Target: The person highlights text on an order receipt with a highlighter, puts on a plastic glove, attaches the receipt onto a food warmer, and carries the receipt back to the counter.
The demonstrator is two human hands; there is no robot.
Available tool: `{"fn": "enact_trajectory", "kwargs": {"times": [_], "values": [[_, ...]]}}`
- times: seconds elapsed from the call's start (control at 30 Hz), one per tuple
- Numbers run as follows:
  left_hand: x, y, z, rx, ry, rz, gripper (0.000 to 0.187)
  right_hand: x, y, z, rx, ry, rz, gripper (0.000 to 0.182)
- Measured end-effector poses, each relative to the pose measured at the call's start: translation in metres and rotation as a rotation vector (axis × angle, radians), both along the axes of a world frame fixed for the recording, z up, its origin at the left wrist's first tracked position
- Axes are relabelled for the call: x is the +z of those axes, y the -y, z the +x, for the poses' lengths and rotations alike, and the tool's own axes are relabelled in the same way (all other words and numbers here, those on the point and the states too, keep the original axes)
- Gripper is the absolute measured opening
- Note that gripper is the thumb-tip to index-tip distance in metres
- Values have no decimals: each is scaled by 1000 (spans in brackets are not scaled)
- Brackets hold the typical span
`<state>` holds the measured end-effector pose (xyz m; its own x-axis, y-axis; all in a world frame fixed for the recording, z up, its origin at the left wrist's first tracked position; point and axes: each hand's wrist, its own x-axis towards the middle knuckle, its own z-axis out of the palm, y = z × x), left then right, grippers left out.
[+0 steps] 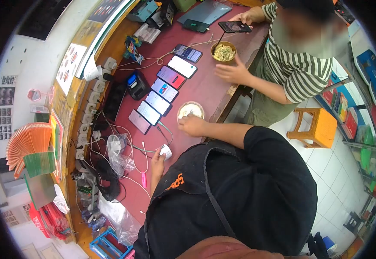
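My left hand (158,162) is closed around a small white rounded object (165,152), its exact kind hidden by the fingers and blur. Farther along the table's edge, my right hand (192,125) has its fingers curled at the near rim of a round bowl (192,108) with a whitish top. Beyond the bowl, a row of smartphones lies face up on the red tabletop, among them a white-screened phone (146,113) and a phone with a red and purple screen (171,77).
Across from me a person in a striped shirt (304,73) holds a phone (235,26) over a bowl of food (224,52). Chargers and tangled cables (130,149) line the wooden ledge. A black card terminal (137,85) stands behind the phones. A yellow stool (315,127) is at right.
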<state>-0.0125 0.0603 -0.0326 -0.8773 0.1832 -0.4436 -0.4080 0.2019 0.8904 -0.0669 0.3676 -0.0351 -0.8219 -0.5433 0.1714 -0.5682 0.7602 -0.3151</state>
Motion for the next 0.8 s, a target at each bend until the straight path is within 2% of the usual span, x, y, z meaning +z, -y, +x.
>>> {"fn": "enact_trajectory", "kwargs": {"times": [0.07, 0.1, 0.13, 0.2, 0.27, 0.33, 0.4, 0.47, 0.6, 0.67, 0.7, 0.77, 0.8], "values": [[0, 8, 3, 22, 25, 39, 51, 19, -3, 7, 75, -112, -171, 32], [10, 7, 5, 69, 7, -11, 49, 19, -6, 6, -30, -215, -225, 49], [18, 9, 9, 116, -6, -66, 48, 26, -9, 4, -33, -210, -228, 49], [32, 14, 12, 132, -9, -89, 46, 38, -17, -6, -319, 129, -101, 54], [35, 25, 17, 154, -7, -109, 45, 25, -18, -10, -302, 161, -126, 58], [36, 35, 24, 262, -63, -106, 42, 16, -12, -10, -303, 499, -309, 58], [40, 44, 33, 275, -67, -141, 42, 10, -1, 0, -340, 520, -333, 61], [42, 48, 43, 454, -91, -52, 42, 7, 12, 11, -376, 542, -356, 64], [38, 63, 60, 490, -91, -130, 45, -3, 42, 29, -305, 674, -417, 61], [34, 69, 66, 493, -147, -204, 47, -19, 56, 36, -18, 692, -431, 58], [34, 68, 68, 493, -205, -274, 48, -17, 59, 38, -18, 692, -428, 58], [35, 67, 71, 532, -275, -247, 49, -10, 64, 41, 315, 973, -494, 60], [39, 65, 71, 568, -346, -224, 50, -11, 67, 43, 317, 968, -489, 60]]}}
